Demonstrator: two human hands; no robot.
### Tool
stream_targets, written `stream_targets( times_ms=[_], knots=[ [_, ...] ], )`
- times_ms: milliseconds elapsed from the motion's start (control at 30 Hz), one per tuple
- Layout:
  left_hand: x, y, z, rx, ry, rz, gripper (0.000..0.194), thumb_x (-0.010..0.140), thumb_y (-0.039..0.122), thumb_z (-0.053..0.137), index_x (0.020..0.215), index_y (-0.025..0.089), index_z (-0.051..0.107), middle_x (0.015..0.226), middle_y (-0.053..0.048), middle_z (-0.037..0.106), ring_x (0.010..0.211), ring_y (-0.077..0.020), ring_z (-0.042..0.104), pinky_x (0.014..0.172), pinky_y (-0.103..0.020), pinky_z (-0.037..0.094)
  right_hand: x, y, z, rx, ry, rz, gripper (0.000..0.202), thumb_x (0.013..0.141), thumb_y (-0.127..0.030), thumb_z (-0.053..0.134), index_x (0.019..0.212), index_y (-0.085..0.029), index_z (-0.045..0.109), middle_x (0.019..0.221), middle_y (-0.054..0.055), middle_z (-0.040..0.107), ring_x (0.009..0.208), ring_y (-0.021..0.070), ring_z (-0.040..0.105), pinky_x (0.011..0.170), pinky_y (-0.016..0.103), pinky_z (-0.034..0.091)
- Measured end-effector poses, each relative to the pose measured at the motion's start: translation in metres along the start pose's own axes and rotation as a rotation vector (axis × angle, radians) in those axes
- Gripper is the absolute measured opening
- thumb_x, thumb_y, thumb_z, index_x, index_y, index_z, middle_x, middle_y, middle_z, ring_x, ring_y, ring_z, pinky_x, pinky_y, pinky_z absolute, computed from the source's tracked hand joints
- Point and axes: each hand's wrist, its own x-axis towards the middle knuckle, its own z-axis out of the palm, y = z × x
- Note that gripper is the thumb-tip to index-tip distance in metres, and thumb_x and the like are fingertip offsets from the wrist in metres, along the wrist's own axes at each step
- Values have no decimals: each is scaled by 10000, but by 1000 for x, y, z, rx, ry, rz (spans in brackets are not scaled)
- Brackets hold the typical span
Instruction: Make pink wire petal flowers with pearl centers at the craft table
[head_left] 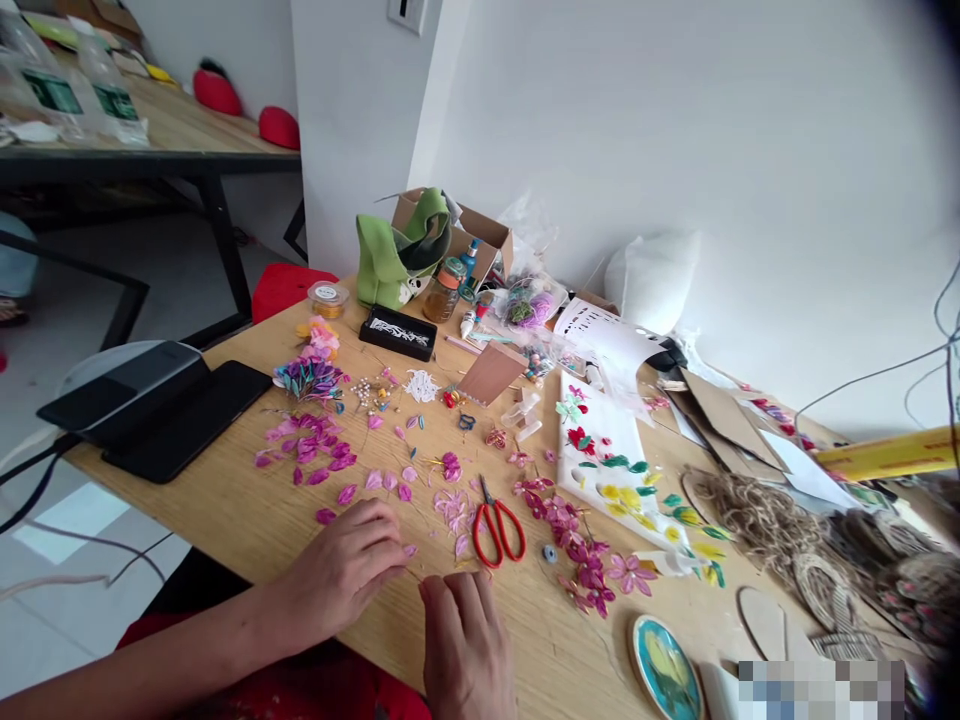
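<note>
Red scissors (490,506), one; hands (352,565) (466,640), two

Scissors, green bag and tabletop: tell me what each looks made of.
Scissors: grey blades, likely metal by their dull sheen; smooth, evenly red handles, probably plastic or coated.
Green bag: matte, thick cloth, possibly felt, as it bends in soft folds.
Tabletop: smooth pale wood or laminate, judging by its faint grain.

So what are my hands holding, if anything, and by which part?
Apparently a thin wire, pinched at either end of its short visible stretch by the left hand and right hand.
</note>
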Motion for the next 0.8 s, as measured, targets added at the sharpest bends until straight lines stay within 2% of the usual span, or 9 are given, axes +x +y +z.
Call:
stream_targets(
  times_ms=[133, 233, 333, 467, 667, 800],
  knots=[
    [-3, 2, -4, 66, 37, 66, 187, 917, 70, 467, 927, 153, 634, 824, -57, 642, 863, -197, 547, 781, -336, 492, 1, 0, 1, 31, 108, -33, 131, 929, -169, 496, 1011, -190, 595, 825, 72, 632, 736, 192, 585, 656, 314, 482],
    [-5, 5, -11, 126, 42, 146, 191, 896, 29, 471, 950, 134, 620, 864, -64, 654, 891, -199, 551, 830, -339, 487, 2, 0, 3, 50, 186, -76, 270, 879, -195, 618, 1145, -169, 579, 924, 108, 667, 870, 227, 622, 742, 351, 519],
    [-5, 8, -16, 143, 46, 196, 193, 890, 22, 472, 980, 120, 612, 888, -70, 662, 915, -198, 555, 865, -329, 484, 3, -2, 6, 80, 231, -70, 332, 872, -109, 601, 1194, -183, 576, 934, 104, 682, 900, 230, 638, 760, 360, 526],
    [-5, 10, -18, 129, 72, 210, 198, 896, 34, 455, 980, 130, 607, 878, -68, 663, 908, -200, 571, 854, -330, 498, 2, -3, 8, 140, 243, -104, 323, 889, -59, 539, 1178, -192, 593, 919, 100, 691, 880, 219, 650, 746, 359, 534],
    [-7, 9, -16, 115, 86, 196, 197, 894, 43, 457, 969, 150, 605, 864, -59, 668, 892, -196, 587, 841, -328, 512, 3, -4, 5, 174, 243, -148, 297, 878, -47, 547, 1140, -173, 606, 886, 99, 697, 849, 212, 659, 745, 351, 538],
    [-9, 8, -15, 125, 96, 200, 181, 878, 28, 480, 956, 140, 598, 860, -61, 660, 900, -197, 580, 833, -331, 514, 11, -8, 2, 187, 273, -149, 228, 859, -27, 552, 1043, -139, 626, 832, 95, 687, 793, 197, 652, 698, 325, 535]
  ],
)
